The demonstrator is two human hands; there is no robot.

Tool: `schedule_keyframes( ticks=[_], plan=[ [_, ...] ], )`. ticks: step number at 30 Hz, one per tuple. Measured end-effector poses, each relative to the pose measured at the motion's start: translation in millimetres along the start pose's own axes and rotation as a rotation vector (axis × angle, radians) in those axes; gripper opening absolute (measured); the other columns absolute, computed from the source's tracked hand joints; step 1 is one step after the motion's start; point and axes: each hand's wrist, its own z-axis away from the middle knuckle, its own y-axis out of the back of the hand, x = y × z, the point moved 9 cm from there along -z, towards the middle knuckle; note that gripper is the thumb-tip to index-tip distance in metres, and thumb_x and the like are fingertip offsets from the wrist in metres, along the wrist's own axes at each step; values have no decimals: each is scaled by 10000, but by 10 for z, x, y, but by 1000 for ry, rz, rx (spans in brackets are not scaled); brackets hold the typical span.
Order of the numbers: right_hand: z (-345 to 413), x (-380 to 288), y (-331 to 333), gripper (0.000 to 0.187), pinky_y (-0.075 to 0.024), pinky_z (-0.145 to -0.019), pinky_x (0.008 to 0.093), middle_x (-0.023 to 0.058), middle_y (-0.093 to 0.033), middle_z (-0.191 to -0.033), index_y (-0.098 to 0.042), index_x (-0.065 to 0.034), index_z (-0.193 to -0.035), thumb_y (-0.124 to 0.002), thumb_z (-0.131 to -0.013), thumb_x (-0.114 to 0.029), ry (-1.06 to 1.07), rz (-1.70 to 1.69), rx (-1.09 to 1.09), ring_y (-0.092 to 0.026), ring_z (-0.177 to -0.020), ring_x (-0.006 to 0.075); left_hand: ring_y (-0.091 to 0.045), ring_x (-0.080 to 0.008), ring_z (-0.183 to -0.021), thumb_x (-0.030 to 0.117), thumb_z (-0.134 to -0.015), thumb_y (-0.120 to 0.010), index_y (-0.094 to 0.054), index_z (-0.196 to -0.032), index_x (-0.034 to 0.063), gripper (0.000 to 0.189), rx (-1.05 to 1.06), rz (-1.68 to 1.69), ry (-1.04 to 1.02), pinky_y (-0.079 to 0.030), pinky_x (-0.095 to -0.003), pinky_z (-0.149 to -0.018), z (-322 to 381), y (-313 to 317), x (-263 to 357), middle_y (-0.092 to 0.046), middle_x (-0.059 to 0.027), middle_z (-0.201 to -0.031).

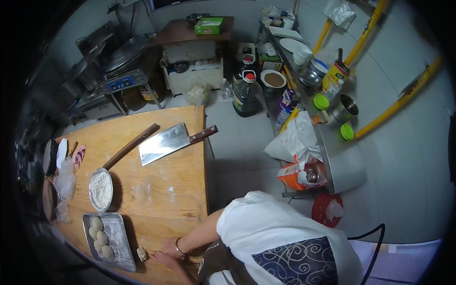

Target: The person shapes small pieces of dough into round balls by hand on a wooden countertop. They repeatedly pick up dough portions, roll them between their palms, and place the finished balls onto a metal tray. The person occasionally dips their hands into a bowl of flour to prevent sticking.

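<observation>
My right hand (171, 247), with a bracelet at the wrist, is lowered onto the wooden worktable (160, 213). My left hand (164, 259) is close beside it, and the two partly overlap. Whatever may be under the palms is hidden. Just past my left fingertips is a small rough lump of dough (141, 253). Beyond that lies a floured metal tray (115, 235), with several round dough balls (102, 238) along one side. A metal bowl of white flour (101, 188) stands beside the tray.
A wooden rolling pin (131, 146) lies by the flour bowl. Beside it is a cleaver (165, 144), its handle over the table edge. Plastic bags (65, 180) line the far side. A metal shelf (326, 149) holds bowls and cups; large bottles (245, 94) stand on the floor.
</observation>
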Motion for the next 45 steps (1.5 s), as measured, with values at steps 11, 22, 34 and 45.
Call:
schedule_keyframes(
  ticks=[11, 22, 34, 45],
  plan=[
    [102, -124, 5, 171, -416, -701, 363, 185, -543, -816, -593, -15, -698, -549, -608, -154, 67, 18, 99, -489, -814, 299, -365, -331, -1068, 290, -867, -287, -371, -1093, -91, 451, -10, -29, -96, -267, -363, -935, 201, 36, 18, -357, -248, -1181],
    [298, -233, 57, 138, -415, -643, 358, 132, -542, -767, -563, -30, -653, -520, -627, -158, 139, -19, 228, -482, -764, 293, -367, -329, -1058, 301, -873, -276, -354, -1114, -98, 472, -24, 27, -31, -270, -360, -930, 326, 73, -71, -356, -252, -1179],
    [46, 145, 221, 139, -402, -626, 339, 124, -563, -642, -556, -36, -598, -564, -576, -174, 164, 375, 423, -524, -664, 285, -356, -332, -1084, 338, -877, -271, -347, -1143, -82, 503, -246, 409, 219, -273, -367, -929, -453, -660, -436, -345, -256, -1199],
    [199, 55, 432, 132, -384, -716, 353, 145, -567, -758, -581, -21, -667, -550, -597, -129, 35, 128, 307, -503, -804, 286, -319, -340, -1148, 379, -870, -292, -353, -1150, -63, 526, -275, 12, 134, -252, -374, -954, -187, -329, 362, -328, -259, -1228]
  ],
)
